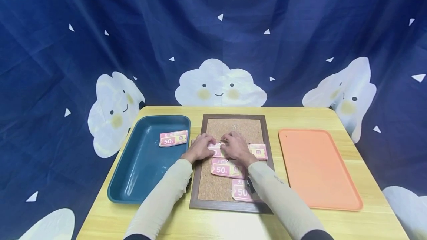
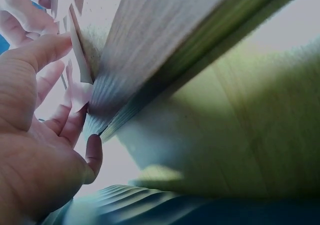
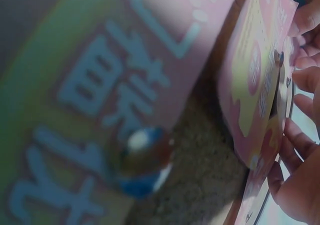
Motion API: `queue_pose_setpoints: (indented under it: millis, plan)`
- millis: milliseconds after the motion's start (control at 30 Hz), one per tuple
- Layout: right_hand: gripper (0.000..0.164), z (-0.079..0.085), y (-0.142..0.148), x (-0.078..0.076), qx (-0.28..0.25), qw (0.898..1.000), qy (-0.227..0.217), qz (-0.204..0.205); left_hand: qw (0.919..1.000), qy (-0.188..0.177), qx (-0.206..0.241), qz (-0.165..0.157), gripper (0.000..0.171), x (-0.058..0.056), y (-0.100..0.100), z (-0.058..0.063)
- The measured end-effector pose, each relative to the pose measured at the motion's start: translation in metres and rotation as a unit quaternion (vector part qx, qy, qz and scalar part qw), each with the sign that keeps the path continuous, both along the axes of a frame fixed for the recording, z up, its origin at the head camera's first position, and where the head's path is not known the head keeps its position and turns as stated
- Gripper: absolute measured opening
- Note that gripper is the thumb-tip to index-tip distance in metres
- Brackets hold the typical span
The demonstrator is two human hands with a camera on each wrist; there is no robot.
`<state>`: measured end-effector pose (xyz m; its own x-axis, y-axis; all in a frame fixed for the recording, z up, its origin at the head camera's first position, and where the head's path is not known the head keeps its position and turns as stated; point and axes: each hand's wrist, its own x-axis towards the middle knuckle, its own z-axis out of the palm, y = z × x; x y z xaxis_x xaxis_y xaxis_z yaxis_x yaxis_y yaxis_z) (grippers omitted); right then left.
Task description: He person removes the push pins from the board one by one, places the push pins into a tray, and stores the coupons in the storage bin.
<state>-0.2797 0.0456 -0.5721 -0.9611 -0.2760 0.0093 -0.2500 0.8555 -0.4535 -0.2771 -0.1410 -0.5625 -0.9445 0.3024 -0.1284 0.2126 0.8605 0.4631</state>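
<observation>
A cork board [image 1: 233, 129] with a brown wooden frame lies on the table, bearing several pink-and-yellow paper coupons. At its left side my left hand [image 1: 201, 146] holds the left end of one coupon [image 1: 217, 154], thumb and fingers about its edge in the left wrist view. My right hand [image 1: 236, 146] is bent over the same coupon, its thumb and forefinger at a small push pin [image 1: 220, 143]. Another coupon [image 1: 259, 152] lies to the right, partly under that hand. Nearer stand two more, a middle coupon [image 1: 221, 169] and a bottom coupon [image 1: 241, 192]. A blurred pin [image 3: 145, 160] shows close up.
To the left, a deep teal tray [image 1: 133, 173] contains a single coupon [image 1: 173, 138]. A flat orange tray [image 1: 320, 169] lies to the right of the board. Behind the wooden table [image 1: 213, 225] hangs a dark blue curtain [image 1: 200, 17] with clouds.
</observation>
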Motion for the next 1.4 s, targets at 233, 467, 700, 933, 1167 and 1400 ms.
queue_pose_setpoints:
  millis: [233,467,700,933,1167,1400]
  plan:
    - [0.029,-0.001,-0.003,0.001,0.005,1.000,-0.004,-0.005,0.9999,-0.009,0.003,0.009,0.029,0.001,0.000,0.001]
    - [0.025,-0.005,-0.006,0.000,0.010,1.000,0.009,-0.010,0.9999,-0.011,0.005,0.009,0.030,0.001,0.000,0.000]
    - [0.024,-0.007,-0.008,-0.001,0.016,1.000,0.018,-0.018,1.0000,-0.007,-0.003,0.005,0.027,0.001,0.000,0.001]
    - [0.020,-0.010,-0.010,-0.002,0.014,0.999,0.025,-0.025,0.9999,-0.011,0.006,0.007,0.026,0.001,0.001,0.004]
    - [0.017,-0.010,-0.012,-0.003,0.012,0.999,0.031,-0.024,0.9998,-0.011,0.013,0.009,0.026,0.001,0.000,0.005]
    - [0.017,-0.011,-0.013,-0.004,0.017,0.999,0.044,-0.010,0.9999,-0.008,0.009,0.011,0.027,0.000,-0.001,0.003]
